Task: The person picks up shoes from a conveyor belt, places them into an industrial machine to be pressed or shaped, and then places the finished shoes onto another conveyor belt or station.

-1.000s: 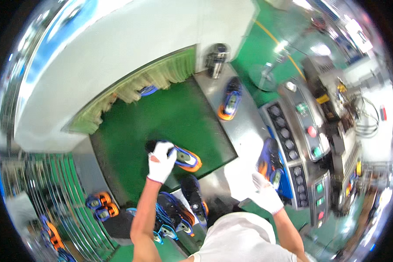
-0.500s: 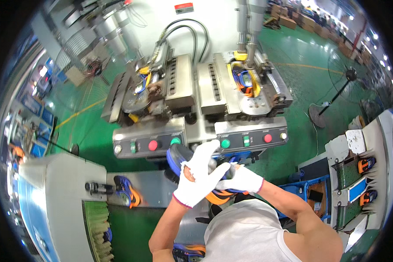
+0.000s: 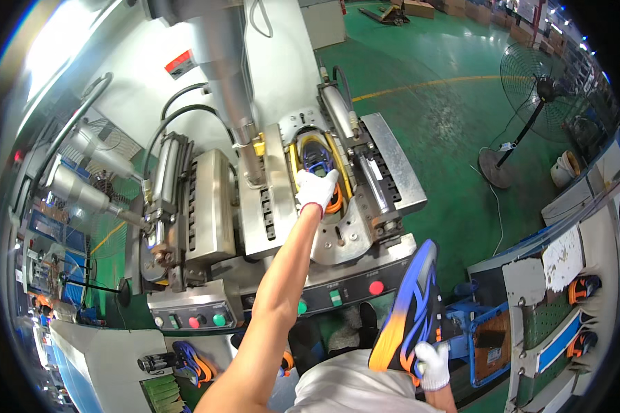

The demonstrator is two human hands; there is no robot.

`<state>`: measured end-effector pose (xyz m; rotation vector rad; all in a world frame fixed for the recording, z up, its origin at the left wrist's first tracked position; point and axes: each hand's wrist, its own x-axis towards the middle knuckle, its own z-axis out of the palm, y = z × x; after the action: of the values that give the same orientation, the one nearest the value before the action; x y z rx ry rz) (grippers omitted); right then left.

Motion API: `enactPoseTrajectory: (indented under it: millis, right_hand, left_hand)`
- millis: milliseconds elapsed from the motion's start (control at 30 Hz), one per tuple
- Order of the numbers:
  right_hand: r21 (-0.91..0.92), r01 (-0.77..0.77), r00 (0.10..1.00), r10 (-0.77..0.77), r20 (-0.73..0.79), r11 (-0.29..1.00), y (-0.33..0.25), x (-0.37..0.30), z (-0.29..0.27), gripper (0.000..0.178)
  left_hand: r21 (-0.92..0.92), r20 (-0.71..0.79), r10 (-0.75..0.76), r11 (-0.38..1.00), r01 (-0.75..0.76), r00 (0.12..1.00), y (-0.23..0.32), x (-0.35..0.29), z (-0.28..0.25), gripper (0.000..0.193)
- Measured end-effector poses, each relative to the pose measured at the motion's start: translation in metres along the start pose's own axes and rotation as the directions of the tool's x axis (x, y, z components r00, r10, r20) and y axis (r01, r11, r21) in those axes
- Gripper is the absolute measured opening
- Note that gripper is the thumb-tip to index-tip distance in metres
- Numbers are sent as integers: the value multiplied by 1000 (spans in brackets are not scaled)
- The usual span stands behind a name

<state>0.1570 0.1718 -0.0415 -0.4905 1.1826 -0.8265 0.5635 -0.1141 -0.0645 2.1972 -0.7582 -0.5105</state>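
**Reaching Into a Large Steel Machine With Paired Stations (image 3: 210,199)**

The machine fills the middle of the view. Nearer the body, a sports shoe in blue, orange and black (image 3: 410,310) is held up, toe pointing away; the white-gloved right hand (image 3: 432,365) has its fingers clamped on the heel end. Smaller in view, a dark shoe with blue and orange trim (image 3: 317,153) sits in the right station between long yellow strips (image 3: 343,166). The white-gloved left hand (image 3: 317,188) is at its nearer end; I cannot tell whether those fingers grip it or only rest there.

To work well here, I would take a sure hold on the seated shoe before shifting it, keep it from rubbing the strips, and hold the other shoe well back. The left forearm passes above the control panel, so it should stay clear of the round red button (image 3: 376,288).

That forearm hides part of the panel, and the left glove covers some of the seated shoe. The right fingertips are partly hidden; the left upper arm is cut off below.
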Motion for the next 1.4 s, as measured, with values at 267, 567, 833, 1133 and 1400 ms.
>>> enactPoseTrajectory:
  millis: [267,567,833,1133,1400]
  right_hand:
    - [-15,-40,987,37,-154,999,-18,26,11,53]
    - [-248,433,881,-349,319,866,-90,133,116,27]
    - [-715,536,844,-267,465,450,-119,395,348,30]
    - [-632,689,723,-277,633,354,-103,460,351,20]
    - [-550,807,477,-310,823,-218,-71,337,359,52]
  left_hand:
    - [-262,294,48,965,32,954,7,57,-19,23]
    - [-434,201,157,899,-55,967,-29,-154,-198,27]
    - [-224,159,-338,903,367,928,-196,-379,-307,49]
    - [-189,-535,-772,506,842,344,-384,-495,-271,80]
    - [-416,-494,-798,566,711,346,-438,-419,-177,75]
